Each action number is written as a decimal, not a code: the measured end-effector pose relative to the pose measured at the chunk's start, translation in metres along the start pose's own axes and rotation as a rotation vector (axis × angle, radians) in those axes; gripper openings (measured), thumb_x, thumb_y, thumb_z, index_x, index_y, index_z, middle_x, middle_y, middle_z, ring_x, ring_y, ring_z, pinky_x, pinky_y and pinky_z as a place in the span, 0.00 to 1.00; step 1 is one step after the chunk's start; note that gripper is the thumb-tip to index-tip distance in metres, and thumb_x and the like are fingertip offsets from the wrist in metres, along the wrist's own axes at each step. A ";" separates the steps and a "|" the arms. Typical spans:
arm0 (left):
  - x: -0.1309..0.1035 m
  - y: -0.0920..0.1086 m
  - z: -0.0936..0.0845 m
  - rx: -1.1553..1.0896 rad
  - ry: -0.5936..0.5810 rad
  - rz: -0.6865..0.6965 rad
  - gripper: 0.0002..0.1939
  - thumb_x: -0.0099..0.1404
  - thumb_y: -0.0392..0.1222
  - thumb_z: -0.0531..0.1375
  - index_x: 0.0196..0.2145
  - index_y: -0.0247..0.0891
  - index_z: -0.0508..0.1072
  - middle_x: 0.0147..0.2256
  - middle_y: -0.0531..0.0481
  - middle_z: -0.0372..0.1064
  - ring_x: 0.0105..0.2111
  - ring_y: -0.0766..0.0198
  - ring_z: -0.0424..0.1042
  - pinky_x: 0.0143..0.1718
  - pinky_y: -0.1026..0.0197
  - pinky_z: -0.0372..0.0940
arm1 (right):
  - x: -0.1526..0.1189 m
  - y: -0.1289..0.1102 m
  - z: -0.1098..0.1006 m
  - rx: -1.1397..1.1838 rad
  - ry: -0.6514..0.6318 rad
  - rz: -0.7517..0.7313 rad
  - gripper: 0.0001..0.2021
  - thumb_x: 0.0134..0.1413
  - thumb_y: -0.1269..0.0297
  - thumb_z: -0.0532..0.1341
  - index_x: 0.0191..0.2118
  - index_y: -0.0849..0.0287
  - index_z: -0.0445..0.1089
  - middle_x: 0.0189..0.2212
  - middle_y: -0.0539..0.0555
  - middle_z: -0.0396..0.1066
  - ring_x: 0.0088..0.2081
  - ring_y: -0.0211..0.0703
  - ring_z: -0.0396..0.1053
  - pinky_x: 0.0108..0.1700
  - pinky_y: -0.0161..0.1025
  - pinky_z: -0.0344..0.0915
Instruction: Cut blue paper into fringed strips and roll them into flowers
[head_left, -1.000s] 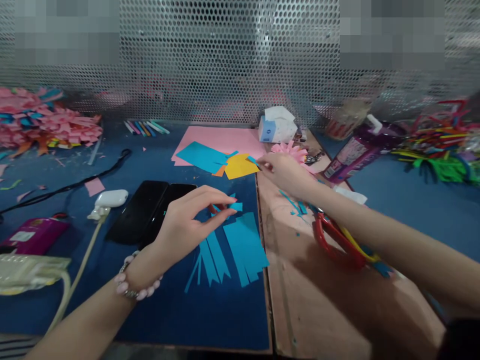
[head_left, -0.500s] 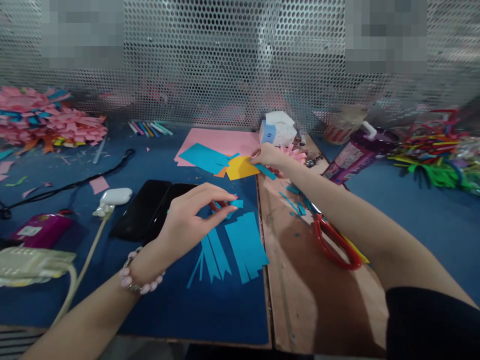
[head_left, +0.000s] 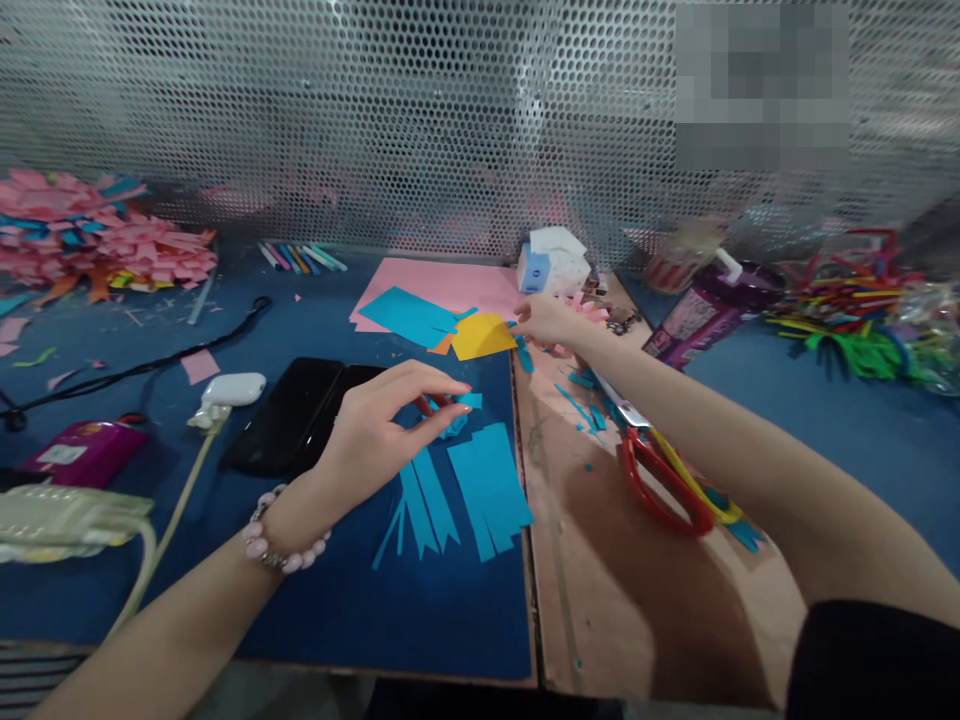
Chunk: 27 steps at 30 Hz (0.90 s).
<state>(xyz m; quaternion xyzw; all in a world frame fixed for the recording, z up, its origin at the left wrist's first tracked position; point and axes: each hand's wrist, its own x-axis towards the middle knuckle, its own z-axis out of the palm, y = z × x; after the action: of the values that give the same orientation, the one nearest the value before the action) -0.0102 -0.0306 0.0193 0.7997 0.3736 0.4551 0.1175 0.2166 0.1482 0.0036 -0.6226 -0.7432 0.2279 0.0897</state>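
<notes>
My left hand [head_left: 382, 420] pinches a small blue paper piece [head_left: 470, 400] between thumb and fingertips, over the blue table. Below it lie cut blue paper strips [head_left: 427, 505] and a wider blue sheet with slits [head_left: 491, 490]. My right hand [head_left: 544, 320] is beside the yellow paper [head_left: 482, 337], fingers bent together near a small blue strip [head_left: 524, 355]; whether it grips the strip is unclear. A larger blue sheet [head_left: 405, 315] rests partly on pink paper [head_left: 450, 280]. Scissors with red and yellow handles [head_left: 664, 490] lie under my right forearm.
Black phones [head_left: 289, 415], a white earphone case [head_left: 234, 388] and a purple object [head_left: 86, 452] lie left. Pink paper flowers [head_left: 97, 235] stand back left. A tissue pack [head_left: 553, 262], purple tumbler [head_left: 712, 305] and colourful bundle [head_left: 847, 310] are right. A perforated metal panel [head_left: 420, 120] stands behind.
My right hand has moved slightly right, and the blue strip beside it now hangs or lies more steeply. The left hand still pinches its piece. The view has shifted slightly.
</notes>
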 end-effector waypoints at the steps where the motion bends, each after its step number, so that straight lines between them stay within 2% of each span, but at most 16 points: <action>1: 0.000 0.000 0.000 -0.005 -0.003 -0.001 0.04 0.62 0.37 0.62 0.37 0.38 0.75 0.36 0.48 0.75 0.35 0.65 0.74 0.33 0.63 0.70 | 0.005 -0.001 0.005 -0.003 -0.003 0.012 0.25 0.53 0.67 0.62 0.57 0.67 0.62 0.25 0.55 0.72 0.15 0.32 0.58 0.16 0.31 0.56; 6: -0.001 0.000 0.000 -0.026 -0.012 0.016 0.04 0.62 0.37 0.62 0.37 0.37 0.75 0.36 0.47 0.75 0.36 0.65 0.73 0.34 0.63 0.71 | 0.023 0.000 0.007 -0.022 -0.077 0.024 0.18 0.52 0.71 0.62 0.51 0.66 0.68 0.22 0.53 0.70 0.14 0.31 0.57 0.17 0.31 0.56; 14: 0.000 0.002 -0.001 -0.042 -0.028 -0.002 0.05 0.63 0.38 0.61 0.37 0.38 0.75 0.36 0.46 0.74 0.34 0.65 0.73 0.34 0.62 0.71 | 0.026 0.012 -0.001 -0.128 -0.122 -0.011 0.09 0.50 0.66 0.64 0.38 0.65 0.76 0.21 0.54 0.72 0.17 0.35 0.63 0.22 0.31 0.60; 17: 0.000 0.001 0.000 -0.037 -0.027 -0.003 0.05 0.63 0.39 0.60 0.37 0.38 0.75 0.37 0.46 0.75 0.35 0.65 0.73 0.34 0.62 0.71 | 0.023 0.010 -0.005 -0.166 -0.118 -0.012 0.12 0.49 0.66 0.65 0.40 0.65 0.76 0.22 0.55 0.74 0.20 0.38 0.67 0.24 0.33 0.63; 20: -0.001 0.000 0.000 -0.032 -0.028 -0.005 0.05 0.63 0.38 0.61 0.37 0.38 0.75 0.36 0.46 0.75 0.36 0.65 0.73 0.34 0.62 0.71 | 0.018 0.009 -0.008 -0.194 -0.111 -0.026 0.19 0.43 0.66 0.69 0.45 0.63 0.74 0.23 0.54 0.74 0.23 0.41 0.70 0.25 0.33 0.64; 23: -0.001 0.000 0.000 -0.034 -0.040 -0.002 0.05 0.62 0.37 0.61 0.37 0.37 0.75 0.37 0.46 0.75 0.36 0.65 0.73 0.34 0.63 0.70 | 0.012 0.011 -0.004 -0.220 -0.112 -0.038 0.21 0.37 0.63 0.72 0.42 0.63 0.75 0.22 0.54 0.74 0.24 0.43 0.70 0.25 0.34 0.63; 27: -0.002 -0.001 0.002 -0.018 -0.054 0.003 0.05 0.63 0.37 0.61 0.37 0.37 0.74 0.37 0.46 0.75 0.37 0.64 0.73 0.35 0.63 0.70 | 0.006 0.015 0.004 -0.201 -0.099 -0.055 0.23 0.37 0.65 0.71 0.44 0.65 0.74 0.26 0.55 0.75 0.24 0.40 0.69 0.23 0.31 0.61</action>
<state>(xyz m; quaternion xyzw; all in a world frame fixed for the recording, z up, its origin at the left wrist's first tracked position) -0.0101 -0.0306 0.0167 0.8111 0.3651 0.4369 0.1343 0.2271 0.1546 -0.0072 -0.5958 -0.7827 0.1799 -0.0038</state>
